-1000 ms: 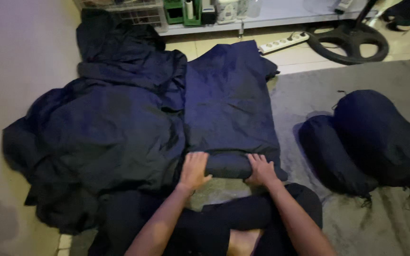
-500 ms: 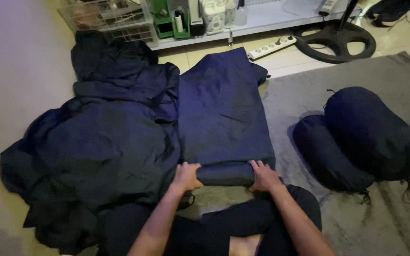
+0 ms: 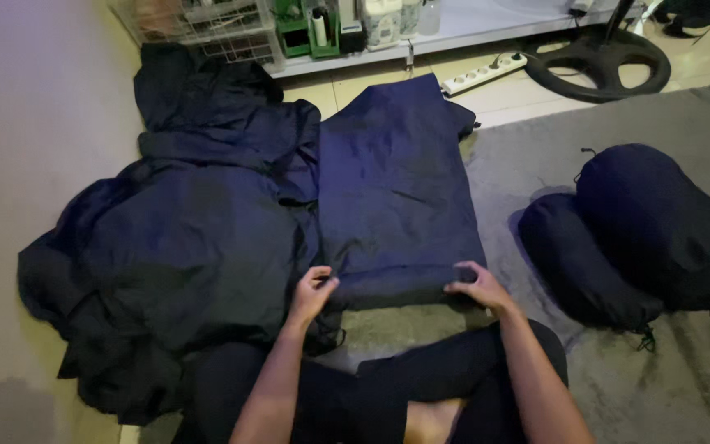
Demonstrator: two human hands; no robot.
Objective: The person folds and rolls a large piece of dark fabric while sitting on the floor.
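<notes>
— Two stuffed dark sacks (image 3: 643, 234), rounded, lie right of the folded navy sheet (image 3: 396, 189) on the grey rug (image 3: 527, 156); one crumpled navy heap (image 3: 174, 238) lies left of it
— And the hands?
— Left hand (image 3: 312, 293) curls closed on the sheet's rolled near edge; right hand (image 3: 477, 285) presses there, fingers bent, gripping the slick fabric

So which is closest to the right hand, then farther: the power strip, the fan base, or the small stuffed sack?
From the right hand:
1. Small stuffed sack, just to its right on the rug.
2. Power strip, far ahead on the floor.
3. Fan base, farthest, ahead and right.
</notes>
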